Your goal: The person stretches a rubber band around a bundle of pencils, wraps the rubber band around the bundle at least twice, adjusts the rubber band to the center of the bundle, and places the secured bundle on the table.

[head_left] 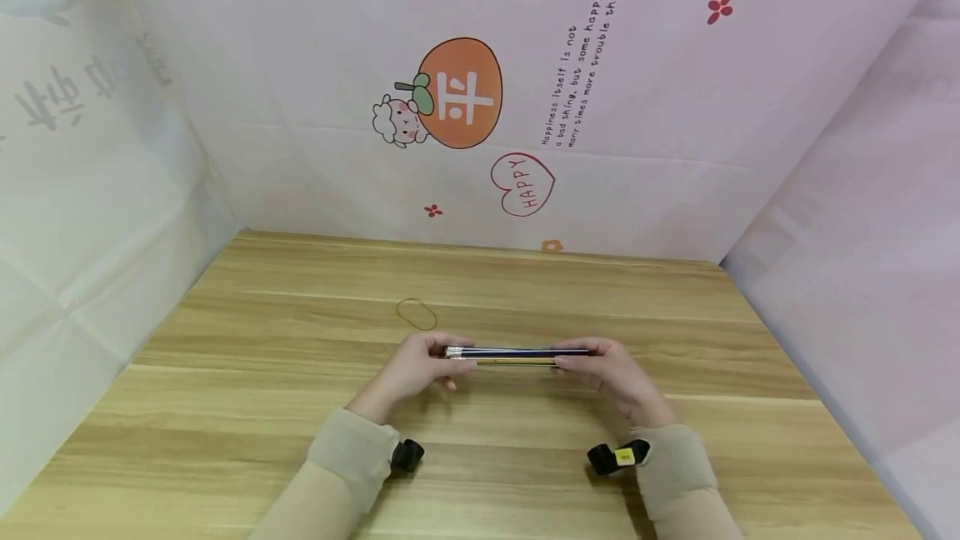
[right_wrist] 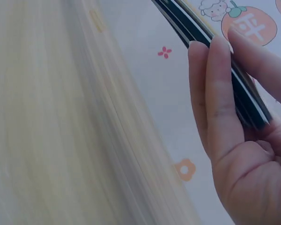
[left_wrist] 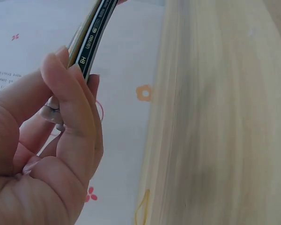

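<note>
A small bundle of pencils (head_left: 517, 353), dark with a yellowish one along the near side, lies level between my two hands, above the table. My left hand (head_left: 427, 365) pinches the left end, where silvery eraser ferrules show; in the left wrist view the pencils (left_wrist: 92, 40) carry the print HB. My right hand (head_left: 611, 369) grips the other end between thumb and fingers, and the right wrist view has the pencils' dark ends (right_wrist: 250, 105) inside that hand. A thin yellow rubber band (head_left: 417, 314) lies on the table just beyond my left hand.
The wood-grain table (head_left: 495, 482) runs back to a printed white cloth (head_left: 300, 165) that stands upright behind it. More pale cloth hangs on the left and right sides. A black wrist camera (head_left: 407, 457) sits at my left cuff, another camera (head_left: 617, 457) at my right.
</note>
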Tool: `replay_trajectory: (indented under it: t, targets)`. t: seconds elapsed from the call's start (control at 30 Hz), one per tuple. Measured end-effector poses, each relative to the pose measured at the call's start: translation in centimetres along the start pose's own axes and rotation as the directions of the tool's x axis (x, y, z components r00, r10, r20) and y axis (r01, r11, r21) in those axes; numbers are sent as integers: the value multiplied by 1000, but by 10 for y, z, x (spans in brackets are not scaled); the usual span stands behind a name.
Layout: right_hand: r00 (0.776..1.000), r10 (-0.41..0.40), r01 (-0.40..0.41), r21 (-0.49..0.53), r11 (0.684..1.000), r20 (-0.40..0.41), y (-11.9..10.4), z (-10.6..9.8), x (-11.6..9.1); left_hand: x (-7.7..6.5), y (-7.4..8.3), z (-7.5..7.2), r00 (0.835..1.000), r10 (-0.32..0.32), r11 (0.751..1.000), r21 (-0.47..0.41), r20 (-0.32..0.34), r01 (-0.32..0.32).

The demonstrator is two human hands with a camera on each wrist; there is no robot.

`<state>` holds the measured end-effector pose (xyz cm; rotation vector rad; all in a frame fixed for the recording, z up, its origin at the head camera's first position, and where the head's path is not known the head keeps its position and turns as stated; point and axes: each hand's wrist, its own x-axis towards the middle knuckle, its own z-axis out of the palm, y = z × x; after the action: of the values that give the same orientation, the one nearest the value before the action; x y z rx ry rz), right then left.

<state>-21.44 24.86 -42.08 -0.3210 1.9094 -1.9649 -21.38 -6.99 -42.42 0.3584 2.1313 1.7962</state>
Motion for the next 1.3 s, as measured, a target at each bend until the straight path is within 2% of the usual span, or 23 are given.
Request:
replay_trajectory:
  t: [0.27,0.67,0.87,1.0,1.1,1.2,1.3]
  targets:
    - [999,-30,28,81,996,27,-1,11,1,1,1,5,1000,21,999,-46,-1,-21]
    - [999,32,-30,180,983,-11,1,16,3,2,3,6,1000,19,1000,-24,-4,-20]
    - [997,70,-61,203,977,-38,0,14,3,1,4,-2,999,26,1000,17,39,-27]
    - [995,88,-75,212,974,-51,-1,12,2,1,3,-12,999,21,999,30,42,-22]
    - [995,85,-71,231,970,-50,-1,10,1,3,3,-21,1000,15,999,43,7,-15]
    - [996,81,-68,240,968,-44,-2,8,0,5,1,-29,997,13,998,69,-76,-8]
    - [995,85,-73,222,972,-46,-3,8,-1,7,-1,-37,986,-12,997,68,-164,24]
